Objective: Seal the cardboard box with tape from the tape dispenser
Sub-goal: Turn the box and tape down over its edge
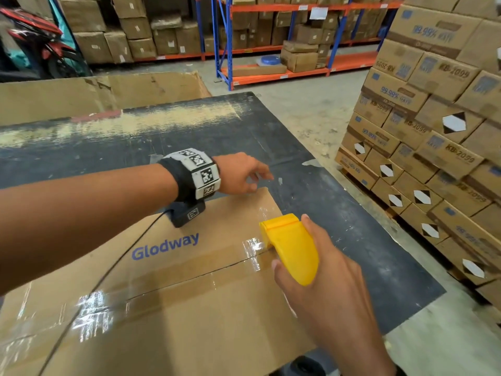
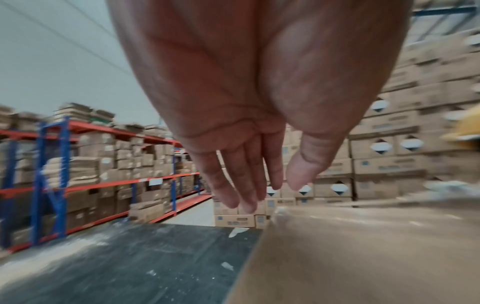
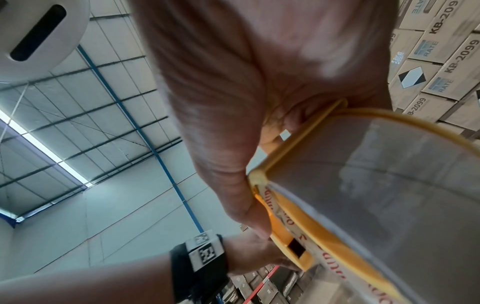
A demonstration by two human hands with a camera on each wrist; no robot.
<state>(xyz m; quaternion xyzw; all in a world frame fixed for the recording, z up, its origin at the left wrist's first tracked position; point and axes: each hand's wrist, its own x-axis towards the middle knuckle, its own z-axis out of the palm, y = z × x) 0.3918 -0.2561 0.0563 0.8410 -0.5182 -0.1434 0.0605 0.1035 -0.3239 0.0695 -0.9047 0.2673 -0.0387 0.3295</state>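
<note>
From the head view, our right hand [image 1: 320, 280] grips the yellow tape dispenser [image 1: 291, 248] on the cardboard box [image 1: 189, 308] seam — keep it pressed flat. Left wrist: our left hand [image 2: 249, 127] hovers, fingers straight, empty. Right wrist: tape roll [image 3: 389, 195] — keep it taut.

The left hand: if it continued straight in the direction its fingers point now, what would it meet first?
Probably the dark tabletop just past the brown cardboard box corner. The left hand is open, fingers angled forward and slightly down; depth is unclear.
</note>
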